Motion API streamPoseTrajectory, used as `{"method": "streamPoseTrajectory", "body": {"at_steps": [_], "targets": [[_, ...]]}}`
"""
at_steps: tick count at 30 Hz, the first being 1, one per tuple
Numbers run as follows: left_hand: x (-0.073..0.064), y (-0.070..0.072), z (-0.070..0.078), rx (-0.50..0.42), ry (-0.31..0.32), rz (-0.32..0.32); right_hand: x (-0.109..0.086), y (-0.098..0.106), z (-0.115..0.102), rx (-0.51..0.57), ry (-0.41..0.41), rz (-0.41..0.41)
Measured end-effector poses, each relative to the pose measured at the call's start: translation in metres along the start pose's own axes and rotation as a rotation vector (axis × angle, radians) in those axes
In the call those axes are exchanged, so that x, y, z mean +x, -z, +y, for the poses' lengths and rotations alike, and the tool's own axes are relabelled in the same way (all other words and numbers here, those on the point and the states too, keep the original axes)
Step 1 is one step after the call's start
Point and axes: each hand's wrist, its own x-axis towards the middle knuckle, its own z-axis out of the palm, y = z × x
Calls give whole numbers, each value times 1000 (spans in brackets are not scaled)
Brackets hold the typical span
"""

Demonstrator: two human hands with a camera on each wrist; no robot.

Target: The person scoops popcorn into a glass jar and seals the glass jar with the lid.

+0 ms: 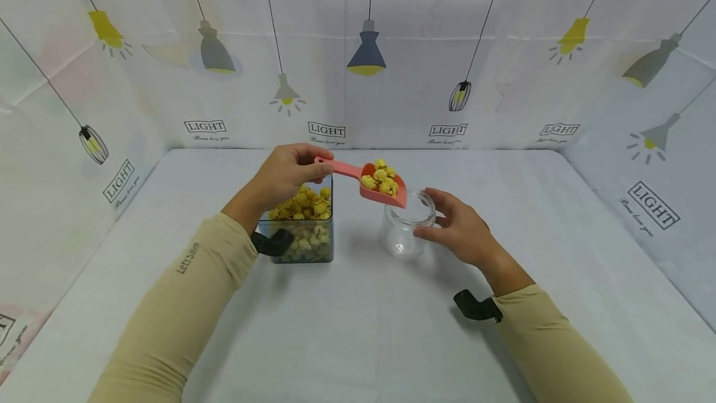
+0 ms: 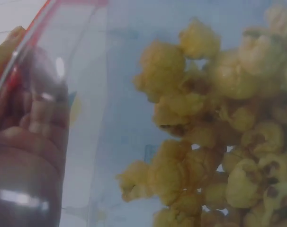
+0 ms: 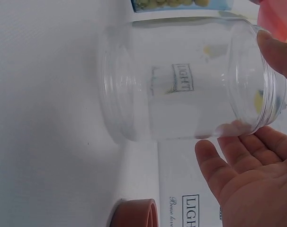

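My left hand (image 1: 286,173) pinches the handle of a pink scoop (image 1: 348,169). Yellow popcorn (image 1: 383,179) fills the scoop, whose front lip tilts down over the mouth of a clear jar (image 1: 400,244). Thumb and fingers of my right hand (image 1: 460,230) grip that jar around its neck; in the right wrist view, only bare clear walls show in the jar (image 3: 181,113). Below my left wrist stands a clear square container (image 1: 330,251) partly filled with popcorn. Through its wall, the left wrist view shows the left hand (image 2: 30,137) beside piled popcorn (image 2: 181,161).
Both containers stand on a white-covered table (image 1: 358,341). A white backdrop (image 1: 414,92) printed with lamps rises behind and at both sides. At the lower edge of the right wrist view is a reddish-brown rounded object (image 3: 134,213), only partly visible.
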Motion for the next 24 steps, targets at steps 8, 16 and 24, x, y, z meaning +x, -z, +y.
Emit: {"method": "streamPoseTrajectory", "body": {"at_steps": [8,16,24], "targets": [[4,-5,-2,30,-13,-11,0,0,0,1,-2,0],[5,-11,1,69,-9,-22,1,-1,2,18,5,-9],[9,-12,6,113,4,-32,0,0,2,23,9,-5]]}}
